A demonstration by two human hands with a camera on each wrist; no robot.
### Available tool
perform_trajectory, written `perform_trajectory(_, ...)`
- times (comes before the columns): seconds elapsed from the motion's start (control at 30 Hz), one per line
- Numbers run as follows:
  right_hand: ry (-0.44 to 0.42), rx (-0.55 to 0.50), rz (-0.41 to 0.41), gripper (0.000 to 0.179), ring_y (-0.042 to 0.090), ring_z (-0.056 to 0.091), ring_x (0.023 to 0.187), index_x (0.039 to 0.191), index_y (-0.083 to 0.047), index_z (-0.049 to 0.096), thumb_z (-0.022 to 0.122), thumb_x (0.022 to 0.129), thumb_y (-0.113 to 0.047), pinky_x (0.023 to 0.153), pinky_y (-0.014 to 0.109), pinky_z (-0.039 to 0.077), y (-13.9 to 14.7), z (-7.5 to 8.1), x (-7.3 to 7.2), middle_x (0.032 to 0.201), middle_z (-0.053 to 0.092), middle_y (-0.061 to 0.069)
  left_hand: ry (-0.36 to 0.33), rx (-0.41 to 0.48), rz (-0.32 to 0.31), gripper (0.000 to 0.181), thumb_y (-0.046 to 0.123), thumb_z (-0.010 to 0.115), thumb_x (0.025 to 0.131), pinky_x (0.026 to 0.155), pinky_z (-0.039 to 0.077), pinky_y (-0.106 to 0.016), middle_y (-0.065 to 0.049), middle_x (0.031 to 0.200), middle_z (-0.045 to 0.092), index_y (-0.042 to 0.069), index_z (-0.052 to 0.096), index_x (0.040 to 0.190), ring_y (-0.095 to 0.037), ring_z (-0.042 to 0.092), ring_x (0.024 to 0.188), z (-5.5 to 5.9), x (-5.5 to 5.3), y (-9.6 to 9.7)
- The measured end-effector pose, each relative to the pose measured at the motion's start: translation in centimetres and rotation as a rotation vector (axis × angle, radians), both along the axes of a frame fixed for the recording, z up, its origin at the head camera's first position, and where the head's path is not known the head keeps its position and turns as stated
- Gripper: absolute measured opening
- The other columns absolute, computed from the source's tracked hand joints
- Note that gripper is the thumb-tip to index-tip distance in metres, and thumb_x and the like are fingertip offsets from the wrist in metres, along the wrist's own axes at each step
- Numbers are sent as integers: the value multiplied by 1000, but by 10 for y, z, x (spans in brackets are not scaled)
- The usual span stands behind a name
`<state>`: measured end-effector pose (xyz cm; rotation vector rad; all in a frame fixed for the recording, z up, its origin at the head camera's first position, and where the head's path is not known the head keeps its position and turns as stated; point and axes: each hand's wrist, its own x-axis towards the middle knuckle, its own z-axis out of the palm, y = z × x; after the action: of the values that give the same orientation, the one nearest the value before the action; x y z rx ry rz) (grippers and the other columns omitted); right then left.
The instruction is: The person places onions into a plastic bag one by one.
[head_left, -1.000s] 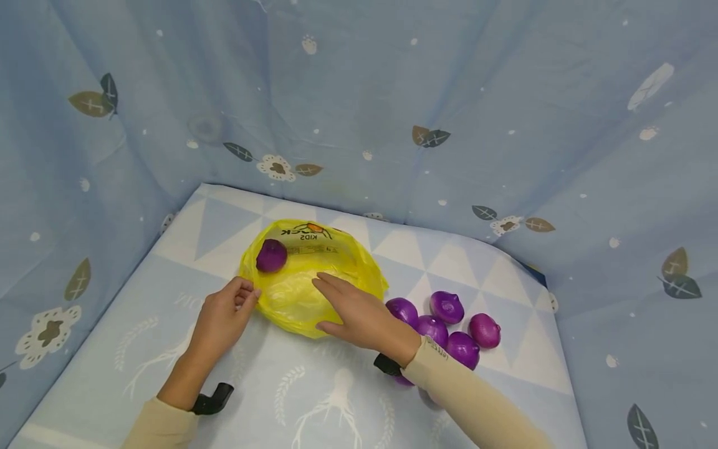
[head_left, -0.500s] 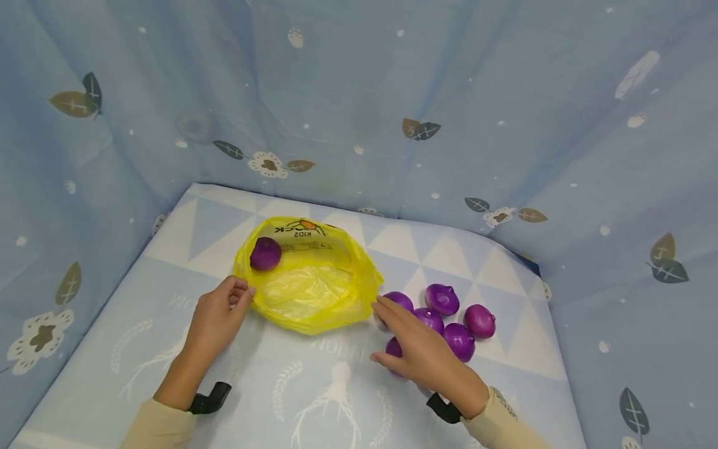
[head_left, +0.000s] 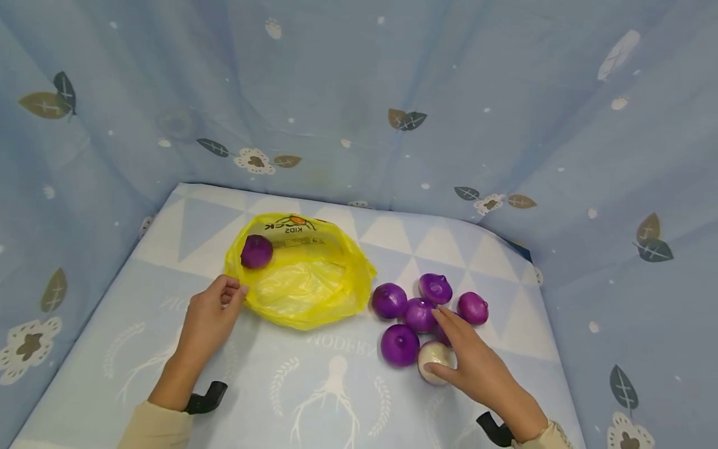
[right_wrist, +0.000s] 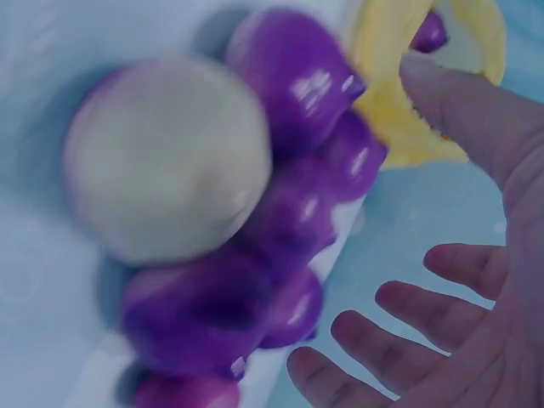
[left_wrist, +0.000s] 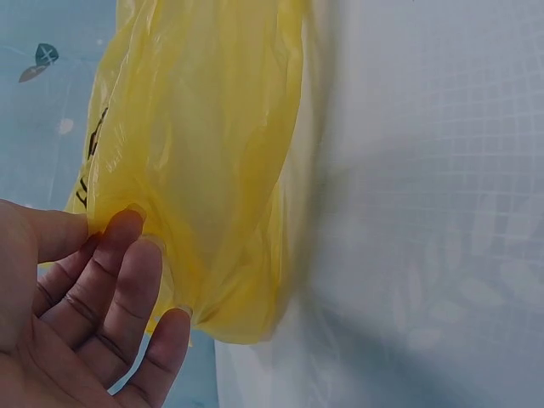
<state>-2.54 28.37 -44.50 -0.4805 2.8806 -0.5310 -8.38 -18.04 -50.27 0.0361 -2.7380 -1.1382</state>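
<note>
Bag (head_left: 305,284), crinkled plastic, pinched by left hand (head_left: 210,317); right hand (head_left: 475,358) spread near glossy onions (head_left: 399,346).

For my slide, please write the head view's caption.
Left hand pinches a yellow plastic bag with one round purple onion inside; open right hand hovers by purple onions and a whitish one.

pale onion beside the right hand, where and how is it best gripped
Probably across the rounded sides of the pale onion, at its widest, coming from above and the near right: it looks round, and purple onions crowd its left and far sides.
</note>
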Motion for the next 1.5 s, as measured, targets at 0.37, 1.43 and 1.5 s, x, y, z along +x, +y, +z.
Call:
perform_trajectory(0.37,35,12,-193,89,43,31,135,150,-3,26,77,83,-33,102,61,31,57,-22,-17,151,30,23,-4,-10,15,24,29,58,98,71,50,-42,-8,87,65,6,58,102,-23,60,78,0,1,-1)
perform_trajectory(1.43,37,-223,-566,81,42,53,116,140,0,41,65,86,-55,94,53,45,96,-86,-58,131,52,27,-11,-2,29,21,27,60,97,69,50,-40,-6,84,63,7,58,100,-23,59,77,-3,2,-2)
perform_trajectory(1.5,35,-224,-571,80,42,53,116,140,0,41,65,86,-54,94,53,45,94,-85,-58,130,53,28,-9,1,32,20,27,61,97,69,50,-41,-6,84,63,7,58,100,-23,59,77,-2,3,-2)
